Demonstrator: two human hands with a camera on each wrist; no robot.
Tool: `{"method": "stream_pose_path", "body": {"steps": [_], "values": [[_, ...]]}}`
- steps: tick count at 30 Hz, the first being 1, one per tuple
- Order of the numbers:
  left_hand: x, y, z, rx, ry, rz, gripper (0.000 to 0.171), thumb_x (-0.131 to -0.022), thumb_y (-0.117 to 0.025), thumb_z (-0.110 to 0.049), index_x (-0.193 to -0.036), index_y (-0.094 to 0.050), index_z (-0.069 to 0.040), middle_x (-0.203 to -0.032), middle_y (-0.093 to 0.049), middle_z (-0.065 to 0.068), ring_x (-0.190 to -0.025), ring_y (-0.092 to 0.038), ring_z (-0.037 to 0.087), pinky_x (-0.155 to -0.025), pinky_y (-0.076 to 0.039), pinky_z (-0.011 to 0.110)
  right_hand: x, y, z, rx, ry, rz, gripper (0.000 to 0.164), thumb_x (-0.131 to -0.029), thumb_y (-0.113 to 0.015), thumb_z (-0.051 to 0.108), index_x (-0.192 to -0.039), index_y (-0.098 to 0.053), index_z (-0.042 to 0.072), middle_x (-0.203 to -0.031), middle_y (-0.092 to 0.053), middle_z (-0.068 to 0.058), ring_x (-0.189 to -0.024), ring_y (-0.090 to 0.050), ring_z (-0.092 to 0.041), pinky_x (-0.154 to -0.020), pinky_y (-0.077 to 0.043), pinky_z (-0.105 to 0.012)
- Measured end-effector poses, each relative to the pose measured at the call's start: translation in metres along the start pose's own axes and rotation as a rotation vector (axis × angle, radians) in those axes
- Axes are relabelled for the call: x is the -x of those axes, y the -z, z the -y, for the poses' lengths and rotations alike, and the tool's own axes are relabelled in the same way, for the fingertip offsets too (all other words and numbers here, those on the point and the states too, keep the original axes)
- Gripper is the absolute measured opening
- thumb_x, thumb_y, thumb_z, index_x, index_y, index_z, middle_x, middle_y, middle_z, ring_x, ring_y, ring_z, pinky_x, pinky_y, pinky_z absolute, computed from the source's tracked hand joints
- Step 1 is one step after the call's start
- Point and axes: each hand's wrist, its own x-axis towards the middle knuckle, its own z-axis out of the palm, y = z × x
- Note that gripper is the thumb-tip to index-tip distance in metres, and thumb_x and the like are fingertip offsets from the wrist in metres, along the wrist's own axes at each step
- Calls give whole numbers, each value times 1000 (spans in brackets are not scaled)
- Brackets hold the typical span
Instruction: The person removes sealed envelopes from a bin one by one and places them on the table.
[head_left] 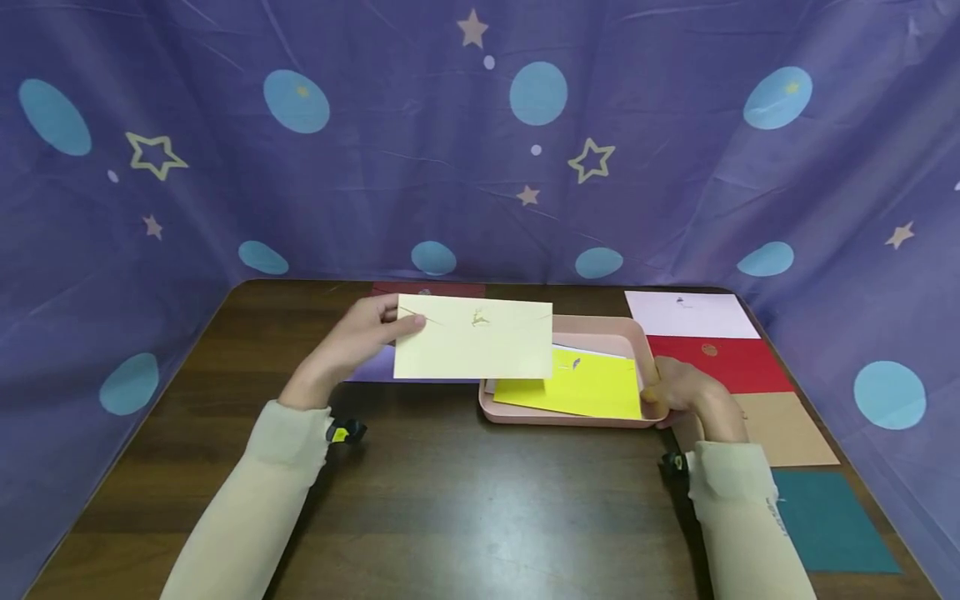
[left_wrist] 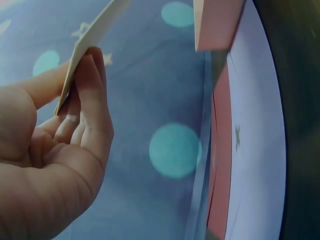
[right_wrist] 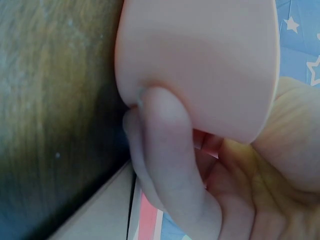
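My left hand (head_left: pixel 348 342) pinches the left edge of a cream envelope (head_left: pixel 472 346) with a small gold emblem, thumb on its front face. The envelope is raised over the table, and in the left wrist view it appears edge-on between thumb and fingers (left_wrist: pixel 92 85). To its right is a pink tray (head_left: pixel 600 327), partly hidden behind it. A bright yellow envelope (head_left: pixel 581 396) lies in the tray on top of a whitish one. My right hand (head_left: pixel 693 396) grips the tray's right end, and the right wrist view shows curled fingers against its outer wall (right_wrist: pixel 200 55).
Down the table's right side lie a pale pink envelope (head_left: pixel 690 318), a red one (head_left: pixel 727 371), a tan one (head_left: pixel 787 429) and a teal one (head_left: pixel 832 525). Behind the cream envelope are a lavender envelope (head_left: pixel 371 367) and a dark red one (head_left: pixel 431 288). A patterned purple curtain (head_left: pixel 450 167) surrounds the table.
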Motion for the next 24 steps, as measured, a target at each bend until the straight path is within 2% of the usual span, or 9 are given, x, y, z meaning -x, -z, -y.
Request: {"method": "stream_pose_path", "body": {"steps": [9, 12, 14, 17, 19, 22, 24], "values": [[24, 44, 26, 67, 46, 50, 42, -93, -64, -29, -125, -55, -4, -106, -64, 18, -92, -64, 31, -75, -54, 41, 1, 1, 1, -8, -6, 5, 48, -68, -74, 5, -104, -43, -5, -91, -52, -18, -66, -62, -26, -58, -56, -35], [32, 56, 32, 56, 65, 56, 41, -92, -65, -30, -123, -55, -5, -102, -64, 17, -91, -63, 29, -76, -54, 41, 1, 1, 1, -9, -9, -5, 49, -66, -74, 5, -103, -44, -5, -90, -52, -18, -66, -62, -26, -58, -56, -35], [37, 62, 34, 22, 65, 61, 36, -92, -65, -31, -111, -55, -3, -87, -61, 12, -80, -61, 24, -71, -53, 36, 1, 1, 1, -11, -12, -8, 49, -67, -74, 5, -104, -44, -5, -90, -52, -18, -67, -62, -26, -58, -56, -35], [44, 69, 36, -3, 62, 114, 32, -92, -65, -29, -108, -53, -3, -81, -57, 11, -76, -58, 22, -68, -51, 35, 0, 1, 2, -11, -19, -9, 49, -67, -74, 5, -104, -44, -5, -91, -52, -18, -66, -62, -26, -58, -56, -34], [48, 74, 37, -3, 51, 160, 30, -94, -63, -26, -109, -52, -3, -85, -58, 13, -77, -58, 25, -68, -51, 38, 1, 2, 2, -12, -10, 0, 49, -67, -74, 5, -104, -43, -5, -91, -52, -18, -66, -62, -26, -58, -56, -34], [51, 79, 37, 40, 48, 226, 30, -96, -60, -21, -118, -51, -2, -102, -63, 21, -88, -62, 33, -72, -53, 47, 1, 2, 2, -14, -3, 11, 49, -66, -74, 5, -103, -43, -5, -91, -52, -18, -66, -63, -26, -58, -56, -35], [53, 82, 38, 50, 47, 252, 29, -96, -60, -19, -117, -50, -1, -100, -62, 21, -85, -61, 32, -70, -53, 47, 2, 2, 2, -17, 5, 17, 50, -66, -74, 4, -104, -43, -5, -91, -52, -18, -66, -63, -26, -58, -56, -35]]}}
